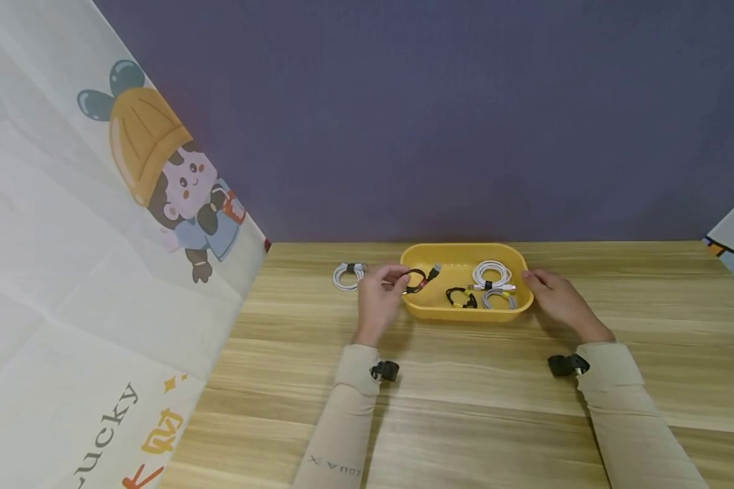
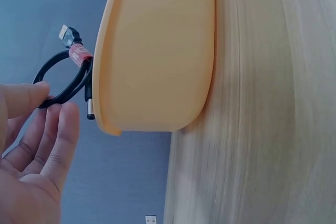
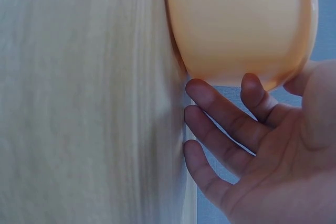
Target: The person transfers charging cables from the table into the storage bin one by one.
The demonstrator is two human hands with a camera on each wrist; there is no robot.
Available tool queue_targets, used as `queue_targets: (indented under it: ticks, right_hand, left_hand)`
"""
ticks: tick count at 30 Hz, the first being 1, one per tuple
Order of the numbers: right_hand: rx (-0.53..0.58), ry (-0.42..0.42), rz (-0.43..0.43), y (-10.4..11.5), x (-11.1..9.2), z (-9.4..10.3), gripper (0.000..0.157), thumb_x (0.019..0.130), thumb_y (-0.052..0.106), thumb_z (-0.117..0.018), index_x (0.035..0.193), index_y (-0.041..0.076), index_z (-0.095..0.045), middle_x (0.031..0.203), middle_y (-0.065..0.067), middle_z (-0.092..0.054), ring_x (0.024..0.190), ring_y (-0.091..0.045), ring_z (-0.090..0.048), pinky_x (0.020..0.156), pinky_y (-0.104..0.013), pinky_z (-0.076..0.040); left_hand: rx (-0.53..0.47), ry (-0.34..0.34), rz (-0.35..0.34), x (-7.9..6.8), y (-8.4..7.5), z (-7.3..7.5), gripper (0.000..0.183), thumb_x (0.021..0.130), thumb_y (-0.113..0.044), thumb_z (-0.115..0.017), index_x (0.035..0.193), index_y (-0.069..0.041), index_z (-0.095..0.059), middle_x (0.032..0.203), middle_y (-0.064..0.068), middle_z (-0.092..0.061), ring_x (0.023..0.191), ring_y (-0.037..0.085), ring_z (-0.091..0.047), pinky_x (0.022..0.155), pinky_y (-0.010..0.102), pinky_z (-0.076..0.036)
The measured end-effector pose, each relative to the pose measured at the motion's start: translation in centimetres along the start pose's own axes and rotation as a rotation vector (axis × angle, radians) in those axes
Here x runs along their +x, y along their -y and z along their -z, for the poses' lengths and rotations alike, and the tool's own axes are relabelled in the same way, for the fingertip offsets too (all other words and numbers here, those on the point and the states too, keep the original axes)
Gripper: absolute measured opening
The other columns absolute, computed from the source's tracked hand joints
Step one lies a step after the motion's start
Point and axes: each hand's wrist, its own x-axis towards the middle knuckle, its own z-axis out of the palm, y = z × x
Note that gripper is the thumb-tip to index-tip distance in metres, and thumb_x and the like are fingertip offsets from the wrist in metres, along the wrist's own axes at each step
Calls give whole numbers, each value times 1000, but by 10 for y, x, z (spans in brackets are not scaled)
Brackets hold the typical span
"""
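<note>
My left hand (image 1: 379, 299) pinches a coiled black USB cable (image 2: 58, 98) with a red tie between thumb and fingers. The coil is held over the left rim of a yellow plastic bin (image 1: 465, 314); its USB plug points up and a round metal plug points down in the left wrist view. At the bin's right end, my right hand (image 1: 556, 299) grips the rim, thumb over the edge and fingertips (image 3: 253, 82) against the outer wall. Inside the bin lie a coiled white cable (image 1: 492, 263), a grey cable coil (image 1: 497, 303) and a black cable (image 1: 449, 296) with yellow ties.
Left of the bin, another coiled white cable (image 1: 336, 278) with a black tie lies on the wooden table (image 1: 465, 421). A dark blue wall panel (image 1: 440, 122) stands right behind the table, and a printed white sheet (image 1: 55, 224) hangs along the left side.
</note>
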Motion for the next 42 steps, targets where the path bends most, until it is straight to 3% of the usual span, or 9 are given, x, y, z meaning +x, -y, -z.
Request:
queue_targets:
  ticks: [17,25,28,32,42]
  right_hand:
    - [2,1,-3,-2,2,0,77,110,55,-21,153,-6,-37,144,-35,-49,133,-54,-46,102,-69,-44]
    - [-5,5,-4,-5,4,-1,77,110,55,-20,153,-6,-36,144,-35,-49,132,-54,-46,101,-68,-45]
    - [-10,0,3,-6,5,-1,76,110,55,-21,153,-6,-38,142,-35,-51,130,-53,-48,98,-67,-46]
    - [-16,-7,11,-7,5,-1,76,110,54,-21,151,-6,-39,140,-34,-53,128,-52,-50,97,-65,-47]
    - [10,5,-3,-6,5,-1,76,110,55,-21,153,-6,-37,144,-35,-49,132,-54,-46,101,-68,-44]
  left_hand:
    - [278,64,-207,-4,-5,-9,9,92,-6,-76,100,-9,-78,91,4,-73,73,13,-65,64,16,-53]
    - [405,122,-236,-6,-9,-13,10,93,-8,-74,102,-10,-78,95,2,-74,80,12,-67,68,14,-55]
    - [461,132,-260,-6,-10,-15,9,94,-10,-74,102,-12,-79,96,1,-74,84,12,-67,73,18,-56]
    - [501,151,-281,-7,-12,-16,9,95,-11,-74,102,-13,-79,96,0,-74,87,14,-67,77,24,-58]
    - [534,223,-292,-8,-16,-18,11,97,-8,-71,103,-12,-78,98,0,-73,90,15,-68,82,24,-59]
